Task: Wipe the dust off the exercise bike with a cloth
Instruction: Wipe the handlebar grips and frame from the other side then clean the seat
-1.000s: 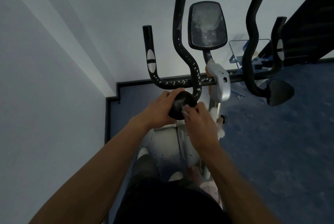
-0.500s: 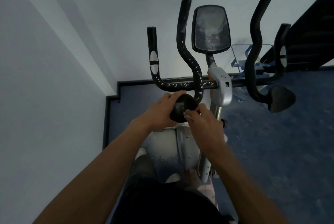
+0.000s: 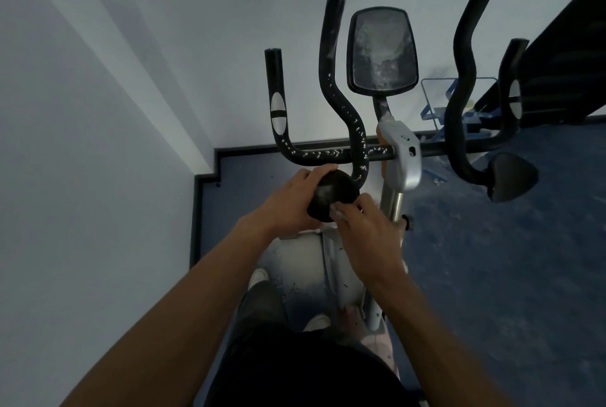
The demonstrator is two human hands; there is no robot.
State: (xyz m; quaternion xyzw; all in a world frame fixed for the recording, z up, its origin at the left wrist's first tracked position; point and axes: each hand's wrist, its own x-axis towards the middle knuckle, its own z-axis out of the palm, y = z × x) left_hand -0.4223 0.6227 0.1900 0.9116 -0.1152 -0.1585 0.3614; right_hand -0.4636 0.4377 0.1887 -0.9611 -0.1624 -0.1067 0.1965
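The exercise bike (image 3: 401, 164) stands before me, its black handlebars (image 3: 341, 85) flecked with white dust and its console screen (image 3: 382, 49) smeared grey. My left hand (image 3: 292, 200) curls round the left black elbow pad (image 3: 333, 196) and steadies it. My right hand (image 3: 364, 232) pinches a small whitish cloth (image 3: 337, 211) against the pad's lower right edge; most of the cloth is hidden under the fingers. The right elbow pad (image 3: 511, 177) is untouched.
A white wall (image 3: 98, 177) runs close on the left, with a black skirting (image 3: 196, 219) at the floor. Blue carpet (image 3: 508, 275) spreads to the right. A clear and blue object (image 3: 439, 101) sits behind the bike, beside dark furniture (image 3: 564, 62). My dark-clothed legs (image 3: 295, 367) are below.
The view has tilted slightly, so the bike sits lower and further right in frame. Both hands stay on the left elbow pad, the right one shifting the cloth a little along its edge.
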